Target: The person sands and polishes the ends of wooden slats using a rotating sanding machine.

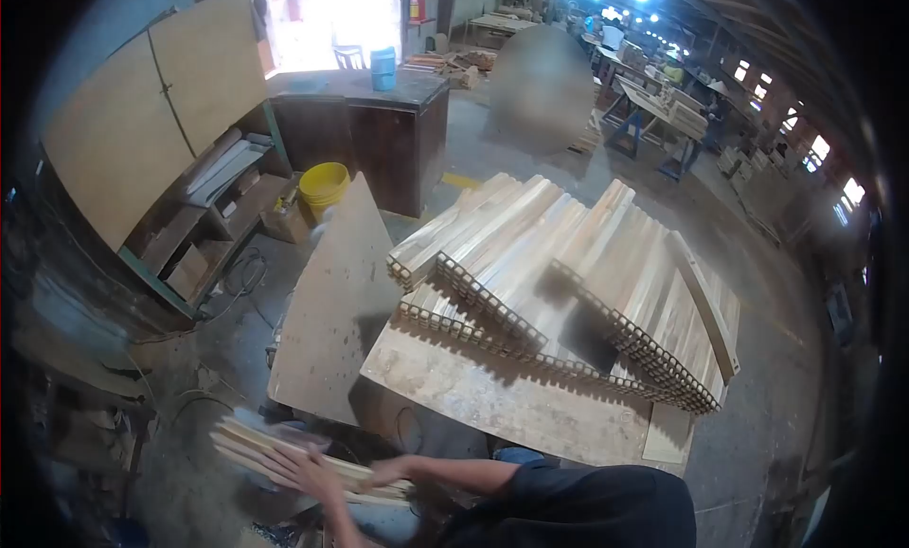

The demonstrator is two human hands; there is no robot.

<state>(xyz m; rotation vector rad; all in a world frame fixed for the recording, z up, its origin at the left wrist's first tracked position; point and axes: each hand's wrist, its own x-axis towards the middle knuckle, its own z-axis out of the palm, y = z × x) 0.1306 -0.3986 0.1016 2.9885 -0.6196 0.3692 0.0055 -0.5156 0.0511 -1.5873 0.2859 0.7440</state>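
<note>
A small bundle of pale wooden slats (248,446) is held low at the bottom left, lying at a slant. My left hand (311,470) is closed over the middle of the bundle, slightly smeared by motion. Near its right end, my right hand (386,472) grips the same slats, with the forearm reaching in from the dark sleeve. To the right, long wooden slats (530,226) are stacked in stepped layers on a pale board (454,368), their square ends facing me. One separate strip (705,306) lies across the stack's right side.
Left of the stack stands another board (331,302). Beyond it are a yellow bucket (324,183), a dark cabinet (398,150) with a blue container (383,70), and open shelving (227,216). Cables (248,273) lie on the floor. Workbenches (663,112) and people stand far back.
</note>
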